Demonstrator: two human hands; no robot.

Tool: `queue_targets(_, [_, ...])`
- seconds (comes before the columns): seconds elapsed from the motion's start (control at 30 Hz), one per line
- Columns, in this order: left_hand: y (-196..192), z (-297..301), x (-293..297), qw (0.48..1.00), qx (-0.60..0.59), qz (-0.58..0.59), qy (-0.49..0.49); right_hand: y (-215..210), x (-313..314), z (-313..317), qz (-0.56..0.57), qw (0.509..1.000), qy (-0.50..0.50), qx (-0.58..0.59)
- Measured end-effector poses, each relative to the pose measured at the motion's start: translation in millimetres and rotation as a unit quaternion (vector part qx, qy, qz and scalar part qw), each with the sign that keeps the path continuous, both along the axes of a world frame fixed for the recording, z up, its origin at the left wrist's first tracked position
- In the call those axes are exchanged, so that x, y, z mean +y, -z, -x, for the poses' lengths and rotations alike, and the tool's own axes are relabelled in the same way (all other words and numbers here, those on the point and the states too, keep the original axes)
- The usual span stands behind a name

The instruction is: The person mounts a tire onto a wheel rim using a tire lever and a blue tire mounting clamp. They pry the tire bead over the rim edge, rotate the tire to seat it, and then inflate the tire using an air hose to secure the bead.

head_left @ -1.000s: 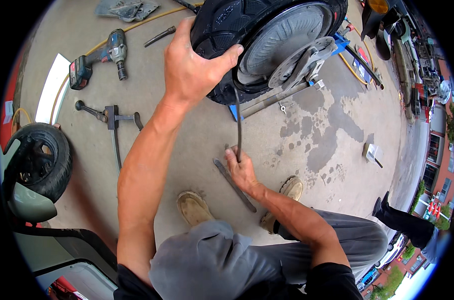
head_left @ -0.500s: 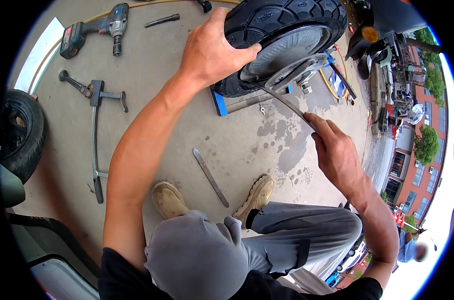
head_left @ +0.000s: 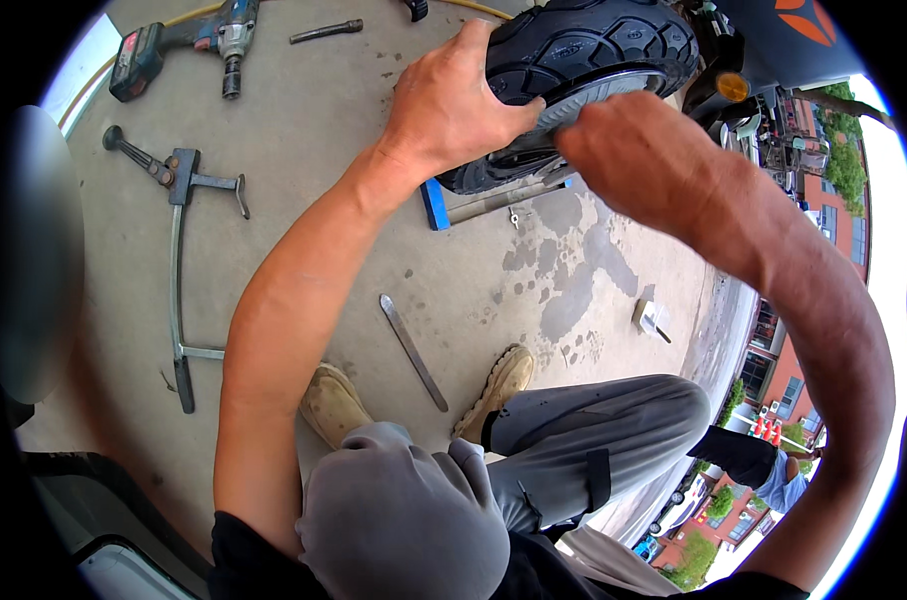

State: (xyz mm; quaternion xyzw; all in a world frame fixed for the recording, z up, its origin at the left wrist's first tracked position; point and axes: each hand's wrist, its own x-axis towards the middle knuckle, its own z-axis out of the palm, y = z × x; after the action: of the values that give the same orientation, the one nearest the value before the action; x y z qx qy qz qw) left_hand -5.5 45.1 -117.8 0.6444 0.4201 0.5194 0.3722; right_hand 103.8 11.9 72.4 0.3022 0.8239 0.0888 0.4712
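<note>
A black tyre (head_left: 594, 50) with a chunky tread sits on a wheel at the top of the head view. My left hand (head_left: 449, 105) grips its left side, thumb across the sidewall by the rim and fingers hidden behind the tread. Over the lower right of the wheel rim (head_left: 614, 88), my right hand (head_left: 639, 150) is closed in a fist. The tyre lever it held half a second ago is now almost wholly covered by the hand. Another flat tyre lever (head_left: 414, 350) lies on the ground between my shoes.
A cordless impact wrench (head_left: 232, 40), a socket extension (head_left: 326, 31) and a long-handled metal tool (head_left: 181, 230) lie on the left. A blue-ended stand (head_left: 437, 205) is beneath the wheel. At right lies a small white container (head_left: 650, 317); a person (head_left: 774, 480) is beyond.
My right hand has swung up and inward to the rim, bringing the lever's handle end toward the wheel. My left hand keeps its grip on the tyre. The view has shifted slightly.
</note>
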Motion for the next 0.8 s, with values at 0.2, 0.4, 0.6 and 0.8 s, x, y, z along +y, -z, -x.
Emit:
queue_targets(0.2, [3.2, 2.7, 1.5, 1.000, -0.007, -0.014, 0.005, 4.0, 44.6, 6.6, 0.065, 0.998, 0.013, 0.011])
queue_targets(0.4, [6.2, 2.0, 2.7, 0.999, -0.027, -0.031, -0.011, 4.2, 49.3, 4.6, 0.077, 0.997, -0.029, -0.015])
queue_targets(0.6, [4.9, -0.9, 1.8, 0.998, -0.037, -0.042, -0.016, 19.7, 40.9, -5.2, 0.093, 0.996, 0.005, -0.008])
queue_targets(0.8, [11.8, 2.2, 2.0, 0.997, -0.038, -0.057, -0.025, 30.9, 7.2, -8.3, 0.077, 0.973, 0.214, 0.028])
